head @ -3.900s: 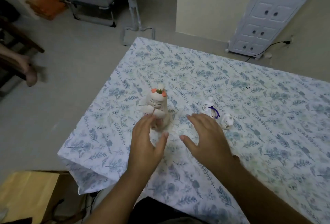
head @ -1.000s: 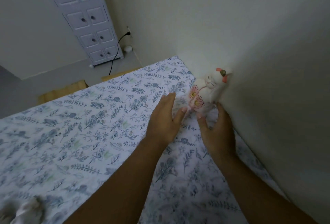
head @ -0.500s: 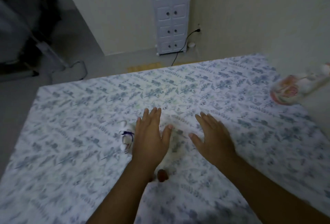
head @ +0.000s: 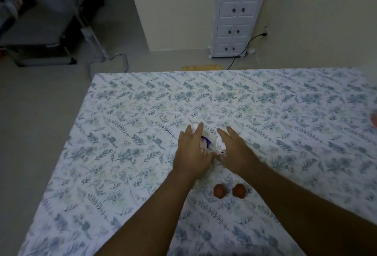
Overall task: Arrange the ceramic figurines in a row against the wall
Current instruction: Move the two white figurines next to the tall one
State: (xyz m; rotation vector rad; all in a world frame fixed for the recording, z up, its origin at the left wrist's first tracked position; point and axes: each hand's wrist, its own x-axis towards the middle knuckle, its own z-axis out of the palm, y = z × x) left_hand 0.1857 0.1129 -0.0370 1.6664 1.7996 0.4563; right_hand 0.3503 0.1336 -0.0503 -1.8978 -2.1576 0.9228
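Two small white ceramic figurines stand close together in the middle of the floral-cloth table [head: 132, 125]. One wears a purple ribbon [head: 205, 140] and is partly hidden under my left hand [head: 191, 151], whose fingers lie flat over it. The other white figurine [head: 220, 146] has a small face and touches the thumb side of my right hand [head: 236, 149]. Both hands are flat with fingers extended, flanking the pair. Two reddish-brown round pieces [head: 219, 190] [head: 238, 190] lie nearer to me. A pink blur of the larger figurine [head: 374, 118] shows at the right edge by the wall.
Beyond the table's far edge a white drawer cabinet [head: 238, 11] stands against the wall with a black cable [head: 242, 52] plugged in beside it. A dark metal chair frame [head: 51, 47] stands on the floor at the far left. The cloth's left edge hangs over the floor.
The view has swung left from the wall, where the tall figurine was set down. Both hands have moved forward and closed in on the two small white figurines.
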